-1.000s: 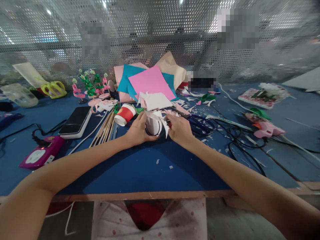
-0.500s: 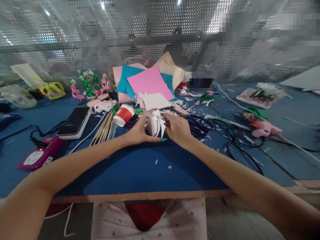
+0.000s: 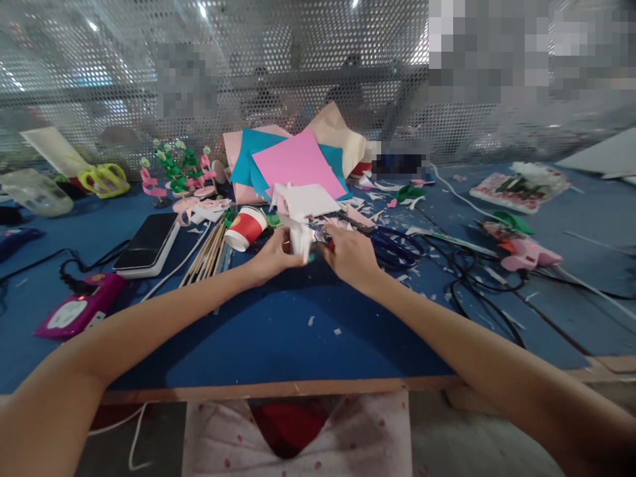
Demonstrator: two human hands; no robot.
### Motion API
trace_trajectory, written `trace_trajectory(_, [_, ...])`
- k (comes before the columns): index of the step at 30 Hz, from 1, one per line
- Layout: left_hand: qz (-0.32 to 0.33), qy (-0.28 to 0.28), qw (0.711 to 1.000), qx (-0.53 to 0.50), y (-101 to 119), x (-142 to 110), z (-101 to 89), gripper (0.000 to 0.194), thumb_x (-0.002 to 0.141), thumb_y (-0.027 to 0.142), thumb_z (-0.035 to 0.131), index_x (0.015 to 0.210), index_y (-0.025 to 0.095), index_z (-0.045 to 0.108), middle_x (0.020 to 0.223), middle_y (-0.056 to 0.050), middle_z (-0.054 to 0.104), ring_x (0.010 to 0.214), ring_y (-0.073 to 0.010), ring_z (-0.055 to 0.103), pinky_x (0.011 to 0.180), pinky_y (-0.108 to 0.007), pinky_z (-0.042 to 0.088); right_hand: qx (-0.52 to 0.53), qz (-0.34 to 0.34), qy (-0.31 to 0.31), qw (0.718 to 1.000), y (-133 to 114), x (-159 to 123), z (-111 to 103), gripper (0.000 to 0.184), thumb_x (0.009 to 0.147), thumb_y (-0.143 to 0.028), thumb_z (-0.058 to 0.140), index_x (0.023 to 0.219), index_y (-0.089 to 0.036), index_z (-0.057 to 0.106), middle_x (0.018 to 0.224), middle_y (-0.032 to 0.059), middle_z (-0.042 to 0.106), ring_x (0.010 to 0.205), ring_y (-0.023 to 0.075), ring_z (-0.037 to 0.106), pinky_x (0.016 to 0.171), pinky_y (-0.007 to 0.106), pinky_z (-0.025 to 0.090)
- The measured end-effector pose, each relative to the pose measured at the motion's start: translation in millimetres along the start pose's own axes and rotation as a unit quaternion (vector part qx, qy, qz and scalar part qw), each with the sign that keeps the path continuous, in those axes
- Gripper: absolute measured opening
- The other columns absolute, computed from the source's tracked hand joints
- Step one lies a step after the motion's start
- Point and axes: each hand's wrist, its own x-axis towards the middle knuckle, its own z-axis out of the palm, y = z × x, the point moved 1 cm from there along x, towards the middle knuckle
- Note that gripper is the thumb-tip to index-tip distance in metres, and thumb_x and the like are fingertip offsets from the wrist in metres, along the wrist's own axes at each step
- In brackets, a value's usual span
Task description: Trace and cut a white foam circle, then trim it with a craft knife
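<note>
My left hand (image 3: 272, 256) is closed on a small white paper piece (image 3: 302, 244), held just above the blue table (image 3: 278, 331). My right hand (image 3: 350, 254) is closed on small scissors with a red handle (image 3: 322, 236), and their blades meet the white piece from the right. A red paper cup (image 3: 244, 228) lies on its side just left of my left hand. White offcuts (image 3: 305, 199) lie right behind both hands.
Sheets of pink and teal paper (image 3: 293, 162) are stacked at the back. Blue-handled scissors (image 3: 397, 242), black cables (image 3: 477, 281) and a pink glue gun (image 3: 529, 255) lie to the right. Wooden sticks (image 3: 209, 252), a phone (image 3: 149, 242) and a magenta power strip (image 3: 79, 308) lie to the left.
The white piece has turned in my left hand from showing its round face to nearly edge-on. Both hands shifted slightly away from me, and the scissors stayed at the piece.
</note>
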Motion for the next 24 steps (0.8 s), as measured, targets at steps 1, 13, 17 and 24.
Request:
trace_trajectory(1, [0.0, -0.001, 1.0, -0.012, -0.1, -0.3, -0.6, 0.062, 0.053, 0.03, 0.074, 0.103, 0.017, 0.04, 0.107, -0.009, 0.053, 0.097, -0.0209, 0.057, 0.092, -0.044, 0.043, -0.003, -0.003, 0.005, 1.0, 0.9, 0.4, 1.1, 0.023, 0.08, -0.021, 0.048, 0.097, -0.014, 0.062, 0.084, 0.0105, 0.069, 0.075, 0.0209, 0.061, 0.057, 0.026, 0.032])
trace_trajectory(13, [0.034, -0.025, 0.991, 0.123, -3.6, -4.8, -1.2, 0.061, 0.055, 0.022, 0.072, 0.104, 0.019, 0.035, 0.089, 0.0, 0.049, 0.082, -0.0159, 0.055, 0.077, -0.037, 0.051, 0.005, -0.029, 0.026, 0.999, 5.2, -2.8, 2.9, 0.016, 0.079, -0.022, 0.048, 0.086, -0.016, 0.06, 0.075, 0.0089, 0.067, 0.068, 0.0194, 0.059, 0.055, 0.025, 0.028])
trace_trajectory(17, [0.056, -0.023, 0.98, 0.191, -4.1, -6.3, -0.4, 0.065, 0.055, 0.019, 0.073, 0.108, 0.018, 0.037, 0.082, 0.003, 0.048, 0.076, -0.0153, 0.055, 0.077, -0.041, 0.051, -0.002, -0.029, 0.024, 0.999, 3.7, -4.3, 0.6, 0.017, 0.077, -0.021, 0.048, 0.087, -0.015, 0.061, 0.078, 0.0096, 0.068, 0.07, 0.0199, 0.059, 0.056, 0.025, 0.028])
trace_trajectory(24, [0.132, -0.018, 0.952, 0.274, 8.4, -8.3, 6.5, 0.053, 0.052, 0.016, 0.072, 0.097, 0.018, 0.043, 0.085, 0.0, 0.046, 0.088, -0.0207, 0.053, 0.085, -0.042, 0.046, 0.013, -0.051, 0.058, 0.997, 5.8, -5.8, 4.3, 0.016, 0.075, -0.022, 0.046, 0.082, -0.016, 0.06, 0.073, 0.008, 0.066, 0.065, 0.0178, 0.056, 0.054, 0.025, 0.027])
